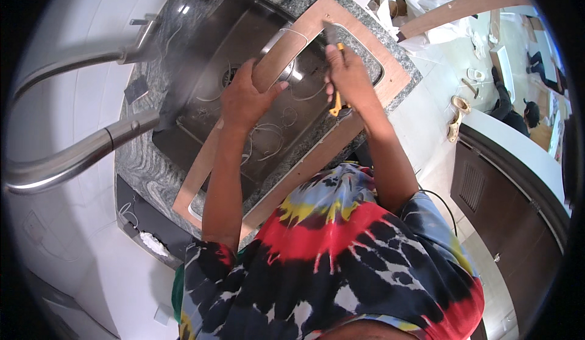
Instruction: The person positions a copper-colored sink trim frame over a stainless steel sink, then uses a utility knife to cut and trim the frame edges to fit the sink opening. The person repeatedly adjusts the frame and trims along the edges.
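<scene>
A wooden frame (365, 32) with rounded inner corners lies slanted over a dark sink (207, 38). My left hand (247, 99) grips the frame's far-left side, fingers wrapped over the wood and thumb toward the opening. In my right hand (352, 81) is a yellow-and-black utility knife (335, 104), its blade end pointing away from me at the inner edge near the far corner. A thin pale strip stands in a loop off the frame's far-left side, between my hands. Curled thin pale strips (265, 139) lie in the sink below the opening.
Speckled stone counter (139, 151) surrounds the sink, with two curved metal tubes (79, 151) at the left. Scraps and plastic (414, 1) lie beyond the far corner. To the right are sandals (456, 120), a hammer (469, 86), a brown cabinet (506, 203) and another person (517, 115).
</scene>
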`<action>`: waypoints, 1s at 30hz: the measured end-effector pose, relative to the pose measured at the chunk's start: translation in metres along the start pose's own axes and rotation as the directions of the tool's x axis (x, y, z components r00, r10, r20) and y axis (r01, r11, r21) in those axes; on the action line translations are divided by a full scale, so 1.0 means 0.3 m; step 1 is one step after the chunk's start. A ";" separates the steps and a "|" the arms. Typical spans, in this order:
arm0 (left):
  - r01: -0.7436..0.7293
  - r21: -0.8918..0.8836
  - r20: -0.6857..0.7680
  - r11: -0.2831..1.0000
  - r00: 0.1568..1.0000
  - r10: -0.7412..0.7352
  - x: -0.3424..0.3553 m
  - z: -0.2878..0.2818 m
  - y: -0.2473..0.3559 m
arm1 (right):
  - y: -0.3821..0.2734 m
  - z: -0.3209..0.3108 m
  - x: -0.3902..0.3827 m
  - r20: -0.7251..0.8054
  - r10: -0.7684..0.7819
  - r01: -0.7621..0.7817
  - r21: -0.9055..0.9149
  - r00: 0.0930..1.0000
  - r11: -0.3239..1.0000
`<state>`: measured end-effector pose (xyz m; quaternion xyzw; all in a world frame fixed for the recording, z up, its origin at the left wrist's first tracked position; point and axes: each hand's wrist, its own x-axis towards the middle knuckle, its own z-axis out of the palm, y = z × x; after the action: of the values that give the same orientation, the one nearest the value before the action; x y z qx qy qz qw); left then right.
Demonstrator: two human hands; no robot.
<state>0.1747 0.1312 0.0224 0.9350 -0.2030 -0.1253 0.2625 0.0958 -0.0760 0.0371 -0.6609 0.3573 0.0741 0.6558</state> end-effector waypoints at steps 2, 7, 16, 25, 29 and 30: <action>-0.002 -0.055 -0.108 0.999 0.994 -0.004 -0.002 0.005 0.017 | 0.001 -0.044 -0.004 -0.040 -0.046 0.045 -0.031 0.998 0.998; -0.088 -0.244 -0.211 0.966 0.977 0.036 0.101 0.075 0.117 | 0.035 -0.006 -0.022 0.028 -0.035 0.035 -0.009 0.999 0.999; -0.033 -0.218 -0.262 0.975 0.965 -0.026 0.195 0.152 0.236 | 0.048 0.056 -0.033 0.032 -0.013 0.016 -0.115 0.999 0.993; -0.115 -0.534 -0.257 0.838 0.966 -0.032 0.245 0.179 0.225 | 0.027 0.073 -0.051 0.016 0.001 0.001 -0.106 1.000 0.994; -0.059 -0.473 -0.167 0.879 0.986 -0.024 0.243 0.148 0.244 | 0.022 0.077 -0.045 0.005 -0.018 0.018 -0.135 1.000 0.991; -0.053 -0.454 -0.164 0.889 0.986 -0.025 0.232 0.140 0.260 | 0.022 0.081 -0.046 0.006 -0.020 0.021 -0.128 1.000 0.992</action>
<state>0.1977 0.0208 0.0210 0.8526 -0.1519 -0.0896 0.4918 0.0909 -0.0478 0.0366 -0.7050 0.3436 0.0914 0.6136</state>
